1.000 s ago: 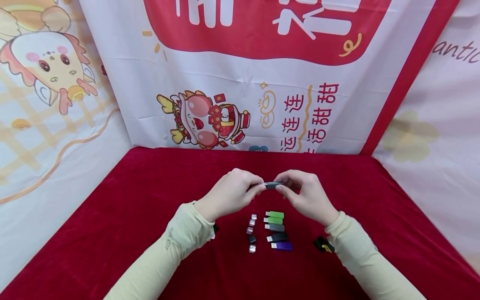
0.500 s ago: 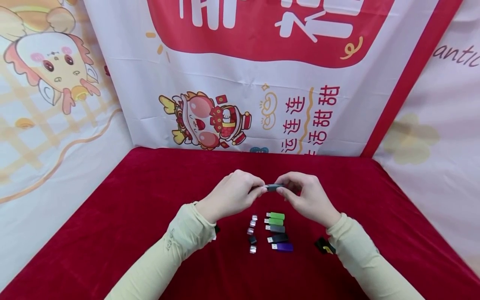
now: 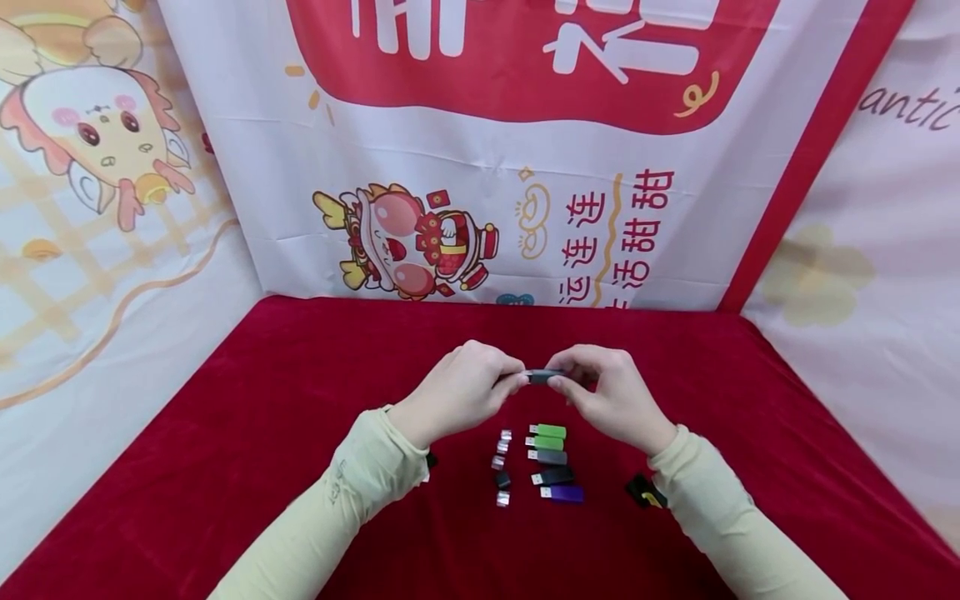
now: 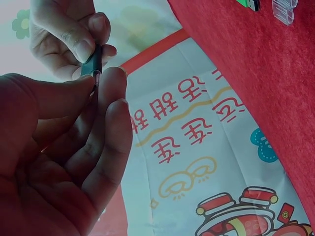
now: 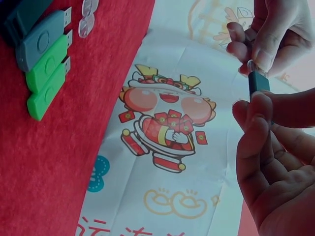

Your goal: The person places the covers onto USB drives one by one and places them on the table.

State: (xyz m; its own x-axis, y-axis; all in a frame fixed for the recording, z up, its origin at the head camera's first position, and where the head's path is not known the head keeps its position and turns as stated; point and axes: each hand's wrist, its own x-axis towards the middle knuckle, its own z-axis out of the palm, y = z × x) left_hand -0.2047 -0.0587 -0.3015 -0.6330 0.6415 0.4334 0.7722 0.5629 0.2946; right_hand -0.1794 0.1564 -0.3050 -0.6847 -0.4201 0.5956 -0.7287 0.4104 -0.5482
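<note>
Head view: dark USB stick (image 3: 539,377) runs crosswise, plug end left.

Caps (image 3: 502,480) lie left of the USB sticks (image 3: 552,457) on the table (image 3: 300,400), banner (image 3: 480,150) behind.

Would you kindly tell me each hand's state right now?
Left hand: closed, pinching a clear cap.
Right hand: closed, pinching a dark USB stick.

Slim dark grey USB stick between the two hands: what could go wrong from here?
The slim dark grey USB stick, held by the right hand above the red cloth, might drop. The small clear plastic cap at the stick's end, pinched by the left hand, could fall too.
</note>
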